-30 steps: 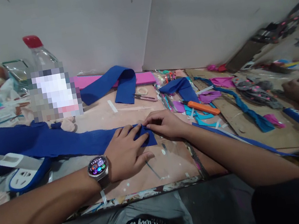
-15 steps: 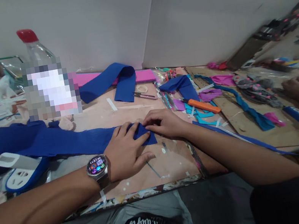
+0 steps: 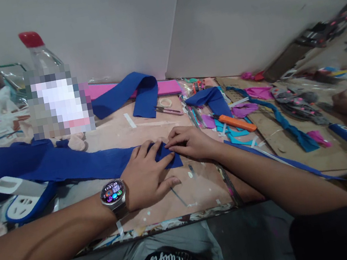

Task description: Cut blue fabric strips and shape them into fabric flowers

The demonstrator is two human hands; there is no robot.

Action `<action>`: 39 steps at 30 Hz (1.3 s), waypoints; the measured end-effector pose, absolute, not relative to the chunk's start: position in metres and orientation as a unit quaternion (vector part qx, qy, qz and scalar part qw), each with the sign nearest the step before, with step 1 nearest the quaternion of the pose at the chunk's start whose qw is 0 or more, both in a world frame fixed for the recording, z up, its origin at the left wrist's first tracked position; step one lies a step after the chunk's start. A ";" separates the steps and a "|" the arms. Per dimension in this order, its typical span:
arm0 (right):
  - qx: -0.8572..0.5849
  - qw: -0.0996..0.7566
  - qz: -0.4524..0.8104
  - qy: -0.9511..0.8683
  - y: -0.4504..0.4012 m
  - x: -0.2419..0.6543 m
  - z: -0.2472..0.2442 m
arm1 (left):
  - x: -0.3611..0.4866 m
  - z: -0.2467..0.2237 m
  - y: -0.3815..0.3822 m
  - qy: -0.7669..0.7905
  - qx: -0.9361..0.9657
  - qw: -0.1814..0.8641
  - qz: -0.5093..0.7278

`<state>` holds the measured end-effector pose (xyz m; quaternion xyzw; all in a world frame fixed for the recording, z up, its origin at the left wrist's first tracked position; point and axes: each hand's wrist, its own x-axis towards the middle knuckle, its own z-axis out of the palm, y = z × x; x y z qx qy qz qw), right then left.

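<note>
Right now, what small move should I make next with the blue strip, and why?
Perhaps smooth the end of the blue strip with the right hand, the left hand pressing lightly: it lies spread across the strip, the right fingertips touch cloth near that end, which looks creased.

Looks like a small craft workshop: a scuffed table (image 3: 204,187) strewn with fabric scraps (image 3: 238,136), an orange cutter (image 3: 236,123) at two o'clock, blue cloth strips (image 3: 99,163) and a power strip (image 3: 25,205) at nine.

the strip (image 3: 99,163) is matt blue cloth, the cutter (image 3: 235,123) smooth orange plastic
</note>
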<state>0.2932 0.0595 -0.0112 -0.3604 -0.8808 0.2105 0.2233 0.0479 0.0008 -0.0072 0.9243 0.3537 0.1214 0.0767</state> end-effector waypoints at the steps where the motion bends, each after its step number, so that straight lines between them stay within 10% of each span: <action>1: -0.359 0.222 0.209 -0.882 0.060 0.293 -0.011 | 0.048 -0.007 0.001 0.353 0.924 0.077 0.122; 39: -0.291 0.232 0.178 -0.911 0.061 0.297 -0.011 | 0.046 -0.007 -0.002 0.356 0.926 0.043 0.117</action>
